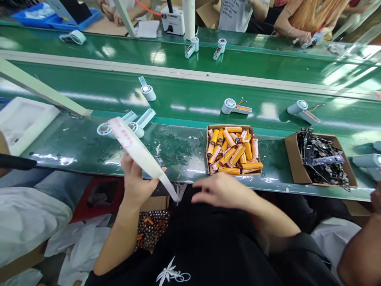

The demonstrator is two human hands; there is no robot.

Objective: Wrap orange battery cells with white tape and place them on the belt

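My left hand [135, 180] is wrapped round a large flat roll of white tape [139, 153], tilted and seen nearly edge-on, with reddish print at its upper end. The roll's lower end [171, 190] hangs past the table edge in front of my black shirt. My right hand [216, 190] is held at the table edge, its fingers apart and pointing left, with nothing visible in it. Just beyond it stands a cardboard box [207, 163] of orange-wrapped batteries [237, 154]. Behind the roll, two pale blue fan-like housings with handles [137, 129] lie on the table, partly hidden.
A carton [293, 161] of dark wired parts stands at the right. More pale blue units [228, 105] lie on the green conveyor [184, 95]. A slanted post [44, 87] and white foam tray [32, 119] are at left. Co-workers sit on both sides and opposite.
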